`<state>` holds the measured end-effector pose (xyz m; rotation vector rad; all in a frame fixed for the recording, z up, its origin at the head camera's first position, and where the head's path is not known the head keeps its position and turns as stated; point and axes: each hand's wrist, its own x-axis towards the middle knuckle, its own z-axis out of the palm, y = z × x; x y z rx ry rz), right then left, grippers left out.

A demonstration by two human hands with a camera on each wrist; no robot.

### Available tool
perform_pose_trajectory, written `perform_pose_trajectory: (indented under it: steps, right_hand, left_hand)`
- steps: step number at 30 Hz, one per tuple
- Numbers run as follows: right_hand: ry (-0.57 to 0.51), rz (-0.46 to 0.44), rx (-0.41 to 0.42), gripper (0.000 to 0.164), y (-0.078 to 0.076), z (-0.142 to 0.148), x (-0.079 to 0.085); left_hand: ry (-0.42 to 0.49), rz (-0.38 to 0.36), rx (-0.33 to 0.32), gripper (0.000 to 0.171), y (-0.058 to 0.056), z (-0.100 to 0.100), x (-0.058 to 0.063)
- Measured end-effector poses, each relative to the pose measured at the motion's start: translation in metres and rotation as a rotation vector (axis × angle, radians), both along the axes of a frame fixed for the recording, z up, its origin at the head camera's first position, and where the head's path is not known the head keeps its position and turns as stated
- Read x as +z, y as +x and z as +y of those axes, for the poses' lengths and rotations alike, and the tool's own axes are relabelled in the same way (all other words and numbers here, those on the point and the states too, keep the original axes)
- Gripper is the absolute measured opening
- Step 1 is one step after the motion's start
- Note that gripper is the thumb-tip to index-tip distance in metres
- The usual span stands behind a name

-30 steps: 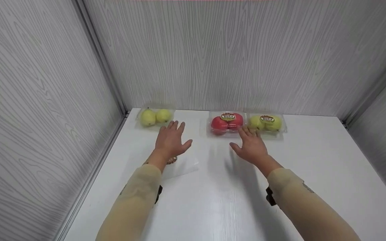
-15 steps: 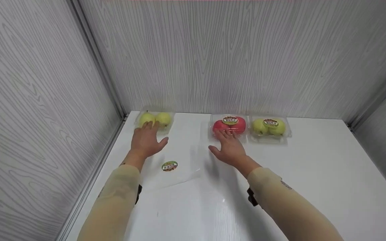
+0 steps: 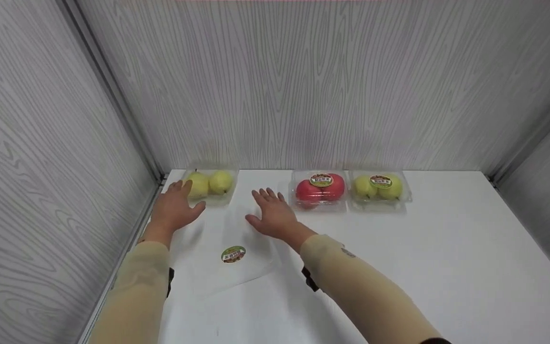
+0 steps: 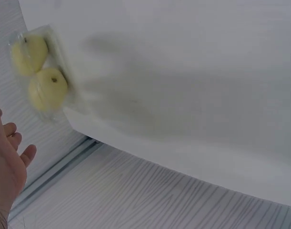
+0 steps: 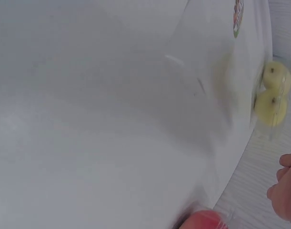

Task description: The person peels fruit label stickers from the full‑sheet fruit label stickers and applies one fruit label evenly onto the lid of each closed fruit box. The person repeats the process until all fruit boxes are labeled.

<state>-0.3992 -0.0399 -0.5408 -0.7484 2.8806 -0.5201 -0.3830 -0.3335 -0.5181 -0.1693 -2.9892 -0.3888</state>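
Observation:
My left hand (image 3: 174, 210) is held with its fingers extended beside a clear plastic box with two yellow-green pears (image 3: 220, 182) at the back left. In the head view its fingertips overlap the box's left side. My right hand (image 3: 275, 216) hovers over the table, fingers straight, between that box and a clear box of red apples (image 3: 333, 186). Neither hand holds anything. In front of them lies a thin transparent plastic piece with an oval green and red label (image 3: 233, 254). The left wrist view shows the same pears (image 4: 48, 89) through their clear box, beyond the hand.
A closed clear box of yellow-green pears (image 3: 391, 188) with an oval label stands beside the apples. White wood-grain panels (image 3: 275, 86) enclose the white table (image 3: 428, 267) at the back and both sides.
Both hands have moved left, the right one from in front of the boxed fruit at the right to left of the apples. The camera view has shifted slightly; the boxes stay put.

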Motion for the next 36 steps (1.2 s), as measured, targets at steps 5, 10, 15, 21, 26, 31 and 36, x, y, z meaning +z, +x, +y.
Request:
perform_pose_trajectory:
  steps: [5,10,15,21,26,31,36]
  right_hand:
    - [0.004,-0.018,0.018,0.076,-0.004,-0.036,-0.005]
    - [0.020,-0.017,0.028,0.076,-0.010,-0.055,-0.009]
    - [0.047,-0.012,0.061,0.077,-0.019,-0.065,-0.007]
    - [0.061,-0.048,0.105,0.078,-0.023,-0.072,-0.007]
    - [0.031,-0.086,0.122,0.077,-0.026,-0.075,-0.011]
    - [0.030,-0.076,0.128,0.076,-0.033,-0.080,-0.012]
    - [0.051,-0.064,0.127,0.074,-0.035,-0.083,-0.012]
  left_hand:
    - [0.032,-0.036,0.052,0.077,0.000,-0.017,-0.006]
    - [0.012,-0.107,0.062,0.080,-0.002,-0.019,-0.011]
    - [-0.035,-0.157,0.046,0.080,-0.009,-0.016,-0.012]
    - [-0.062,-0.264,0.015,0.076,-0.018,-0.010,-0.017]
    - [-0.053,-0.304,0.007,0.075,-0.023,-0.006,-0.016]
    - [-0.042,-0.291,0.008,0.075,-0.025,-0.011,-0.016]
    - [-0.029,-0.257,-0.001,0.073,-0.024,-0.013,-0.014]
